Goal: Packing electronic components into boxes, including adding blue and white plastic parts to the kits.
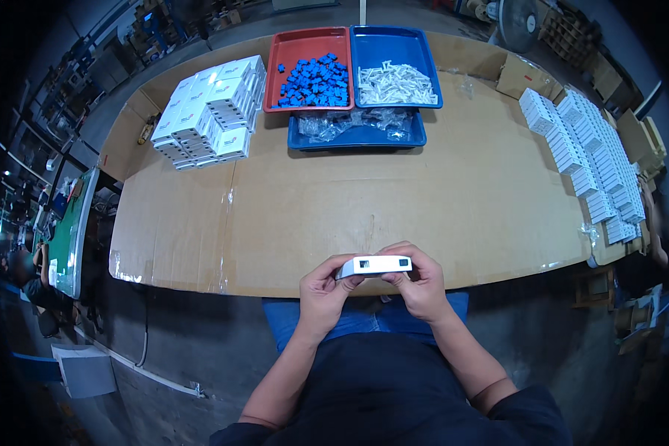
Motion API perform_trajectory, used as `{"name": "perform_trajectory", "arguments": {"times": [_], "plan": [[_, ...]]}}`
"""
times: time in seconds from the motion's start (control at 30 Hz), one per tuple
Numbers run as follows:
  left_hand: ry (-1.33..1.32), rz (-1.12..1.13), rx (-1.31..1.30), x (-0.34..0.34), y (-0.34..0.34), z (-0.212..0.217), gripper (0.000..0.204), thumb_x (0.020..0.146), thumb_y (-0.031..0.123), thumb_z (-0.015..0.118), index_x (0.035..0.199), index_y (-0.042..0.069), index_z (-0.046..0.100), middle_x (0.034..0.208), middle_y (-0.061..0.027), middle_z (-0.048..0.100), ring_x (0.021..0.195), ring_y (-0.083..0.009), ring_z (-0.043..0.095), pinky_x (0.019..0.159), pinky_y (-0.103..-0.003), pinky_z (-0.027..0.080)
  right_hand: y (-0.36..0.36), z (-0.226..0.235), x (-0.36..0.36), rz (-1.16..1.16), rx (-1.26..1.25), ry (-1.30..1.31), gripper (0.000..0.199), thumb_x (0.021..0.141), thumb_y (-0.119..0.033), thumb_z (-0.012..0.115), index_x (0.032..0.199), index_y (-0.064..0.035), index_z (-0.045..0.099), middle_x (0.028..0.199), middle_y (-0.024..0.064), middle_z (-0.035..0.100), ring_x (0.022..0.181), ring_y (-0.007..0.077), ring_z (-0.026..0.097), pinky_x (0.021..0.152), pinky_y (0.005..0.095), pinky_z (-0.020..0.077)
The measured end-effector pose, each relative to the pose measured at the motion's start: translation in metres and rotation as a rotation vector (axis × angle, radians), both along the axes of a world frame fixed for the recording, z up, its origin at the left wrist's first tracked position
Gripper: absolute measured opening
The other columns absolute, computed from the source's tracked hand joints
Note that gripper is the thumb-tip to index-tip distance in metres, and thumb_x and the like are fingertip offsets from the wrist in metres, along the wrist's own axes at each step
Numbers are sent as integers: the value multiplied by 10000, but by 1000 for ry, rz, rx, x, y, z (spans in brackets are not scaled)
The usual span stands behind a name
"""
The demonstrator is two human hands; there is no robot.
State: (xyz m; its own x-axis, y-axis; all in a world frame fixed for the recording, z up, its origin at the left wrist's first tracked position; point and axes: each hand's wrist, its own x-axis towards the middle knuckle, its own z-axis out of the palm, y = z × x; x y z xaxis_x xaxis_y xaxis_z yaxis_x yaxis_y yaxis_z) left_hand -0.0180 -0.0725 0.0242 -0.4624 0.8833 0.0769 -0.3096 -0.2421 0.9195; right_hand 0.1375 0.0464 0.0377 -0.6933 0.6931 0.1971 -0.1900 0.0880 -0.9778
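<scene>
Between my two hands, just over the near edge of the table, is a small white plastic box-shaped device. One narrow side of it faces up, showing a dark port opening near its left end and a dark square near its right end. My left hand grips its left end with thumb and fingers. At the other end, my right hand pinches it, thumb below and fingers behind. The underside of the device is hidden.
Stacked white boxes stand at the back left of the cardboard-covered table. A red tray holds small blue parts; a blue tray holds white parts. Clear plastic bags lie in a lower blue tray. Rows of white units line the right.
</scene>
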Motion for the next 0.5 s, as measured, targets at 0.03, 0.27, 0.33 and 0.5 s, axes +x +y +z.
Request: {"name": "perform_trajectory", "arguments": {"times": [0.03, 0.27, 0.33, 0.5], "plan": [[32, 6, 25, 3, -2, 7, 285, 986, 41, 716, 1255, -42, 668, 1169, -97, 717, 1067, -134, 663, 940, -265, 537, -3, 2, 2, -1, 25, 44, 277, 937, -25, 758, 1196, 13, 667, 1133, 84, 689, 1063, 149, 659, 947, 316, 535], [201, 56, 55, 12, -9, 23, 278, 971, 31, 732, 1234, -43, 683, 1170, -100, 723, 1044, -135, 664, 903, -264, 538, -21, 6, 10, -73, -14, 99, 360, 927, 5, 758, 1268, 11, 640, 1193, 107, 681, 1092, 183, 663, 966, 317, 552], [292, 127, 62, 16, -5, 24, 284, 962, 25, 740, 1233, -42, 686, 1169, -100, 720, 1056, -136, 662, 909, -270, 539, -22, 7, 9, -93, -31, 77, 456, 920, 7, 768, 1343, 5, 598, 1250, 119, 657, 1136, 194, 649, 989, 332, 554], [492, 308, 21, 25, 0, 31, 315, 910, -2, 780, 1215, -30, 709, 1179, -109, 704, 1097, -174, 673, 941, -301, 544, -34, 12, 1, -133, -216, 103, 1010, 831, -59, 881, 1612, -77, 241, 1480, 183, 474, 1386, 265, 486, 1119, 438, 491]]}}
